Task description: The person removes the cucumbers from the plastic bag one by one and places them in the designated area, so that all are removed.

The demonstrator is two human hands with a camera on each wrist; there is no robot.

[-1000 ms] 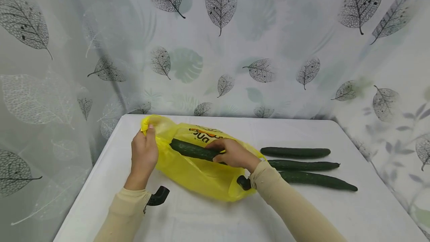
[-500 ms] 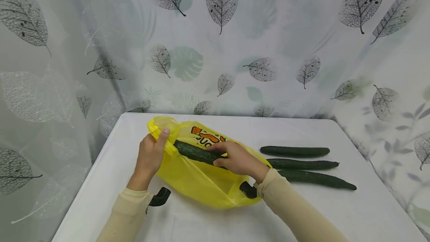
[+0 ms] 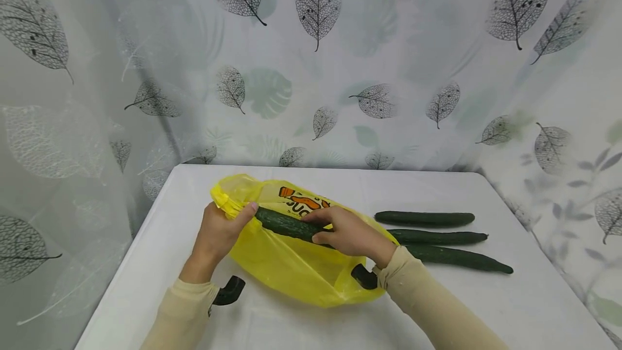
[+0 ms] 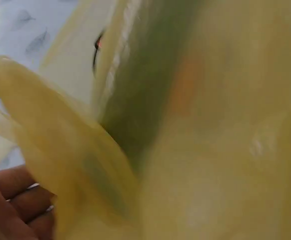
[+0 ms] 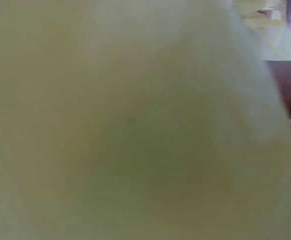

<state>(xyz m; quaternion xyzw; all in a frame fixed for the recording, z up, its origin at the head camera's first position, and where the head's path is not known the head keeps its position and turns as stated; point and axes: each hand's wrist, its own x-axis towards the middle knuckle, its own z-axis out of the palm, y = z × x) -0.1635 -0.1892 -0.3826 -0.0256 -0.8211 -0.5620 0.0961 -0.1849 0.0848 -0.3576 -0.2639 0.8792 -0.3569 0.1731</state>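
Note:
A thin yellow plastic bag [image 3: 296, 274] with printed carrots and lettering lies tilted across the middle of the table. My left hand [image 3: 216, 234] grips its gathered edge at the upper left, thumb pointing at the cucumber's tip. At the bag's mouth my right hand [image 3: 347, 231] holds a dark green cucumber [image 3: 282, 224], thumb on the near side and fingers over the far side. The cucumber's right end is hidden under that hand. In the left wrist view the cucumber [image 4: 145, 95] shows blurred beside the yellow film; the bag [image 5: 135, 75] fills most of the right wrist view.
On the right side of the white table [image 3: 437, 296] lie a far cucumber [image 3: 425, 219], a middle cucumber [image 3: 439, 237] and a near cucumber [image 3: 461, 259]. The bag and right wrist overlap the left ends of the nearer two. A leaf-patterned curtain [image 3: 335, 69] hangs behind.
The left hand has moved right and slightly down along with the bag's edge, now close to the cucumber's tip. The right hand and its cucumber have shifted slightly right and down.

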